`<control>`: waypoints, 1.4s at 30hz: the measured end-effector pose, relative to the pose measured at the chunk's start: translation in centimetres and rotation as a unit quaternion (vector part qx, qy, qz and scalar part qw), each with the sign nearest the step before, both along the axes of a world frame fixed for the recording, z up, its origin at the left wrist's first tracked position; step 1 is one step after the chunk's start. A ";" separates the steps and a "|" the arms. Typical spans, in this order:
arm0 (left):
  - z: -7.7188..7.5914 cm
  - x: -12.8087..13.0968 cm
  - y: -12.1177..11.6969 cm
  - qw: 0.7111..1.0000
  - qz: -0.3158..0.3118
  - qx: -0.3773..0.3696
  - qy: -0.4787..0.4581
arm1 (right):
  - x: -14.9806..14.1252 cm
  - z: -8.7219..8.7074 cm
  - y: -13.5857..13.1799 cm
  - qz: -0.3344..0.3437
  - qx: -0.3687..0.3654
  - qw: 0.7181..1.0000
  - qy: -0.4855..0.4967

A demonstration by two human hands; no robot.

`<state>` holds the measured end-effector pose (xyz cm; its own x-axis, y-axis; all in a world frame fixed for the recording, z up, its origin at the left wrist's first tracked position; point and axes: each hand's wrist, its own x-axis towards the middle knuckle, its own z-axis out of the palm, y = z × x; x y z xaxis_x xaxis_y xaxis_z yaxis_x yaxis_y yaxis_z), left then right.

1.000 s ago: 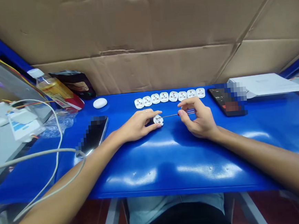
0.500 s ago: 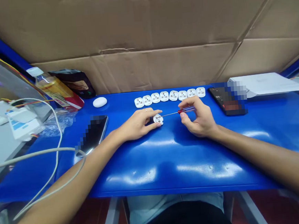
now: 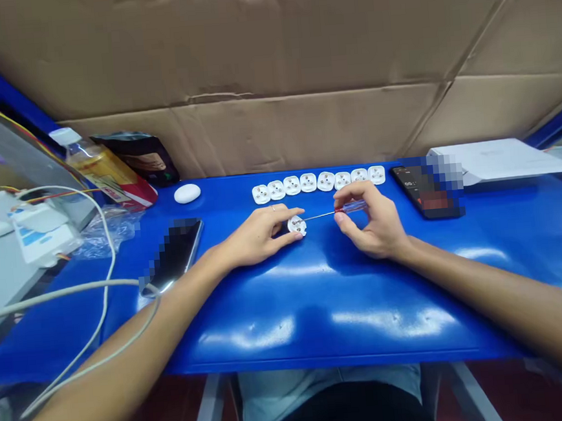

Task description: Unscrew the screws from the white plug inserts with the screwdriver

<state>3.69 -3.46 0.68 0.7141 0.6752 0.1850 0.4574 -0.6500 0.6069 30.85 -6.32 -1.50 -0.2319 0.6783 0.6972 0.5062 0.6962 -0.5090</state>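
Note:
Between the thumb and fingers of my left hand is a small round white plastic fitting with metal screws in it, held at the blue table's surface. My right hand grips a screwdriver by its clear handle with a red collar. The thin shaft points left, and its tip meets the fitting near one of the metal parts. Beyond my hands, several similar white square-edged pieces with metal contacts stand in a row along the back of the table.
A phone and a white box are at the right. Leftward lie another phone, a white oval object, a tilted drink bottle and a dark pouch. A pale cable loops over my left forearm. Cardboard walls the back.
Both hands keep nearly the same place, with the screwdriver tip still at the fitting. My right fingers have shifted slightly on the handle, and the whole view has moved a little.

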 end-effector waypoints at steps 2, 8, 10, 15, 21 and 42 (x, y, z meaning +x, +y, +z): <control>0.0 0.0 0.0 1.000 0.003 0.003 0.004 | 0.0 -0.1 0.1 -0.021 -0.015 1.000 -0.004; 0.0 0.0 0.1 1.000 0.008 0.001 0.010 | -0.1 0.0 -0.1 -0.009 -0.009 1.000 0.008; 0.0 0.0 0.1 1.000 0.002 0.007 0.012 | -0.1 0.2 -0.2 0.007 -0.002 1.000 0.007; -0.2 -0.1 0.2 1.000 0.003 0.011 0.014 | -0.1 0.1 0.0 -0.031 -0.023 0.999 -0.003; 0.0 0.0 0.1 1.000 0.001 0.014 0.013 | -0.2 0.3 -0.2 0.017 0.010 1.000 -0.007; -0.3 -0.2 0.2 1.000 0.001 0.006 0.005 | -0.1 -0.1 0.6 0.061 -0.132 0.989 0.002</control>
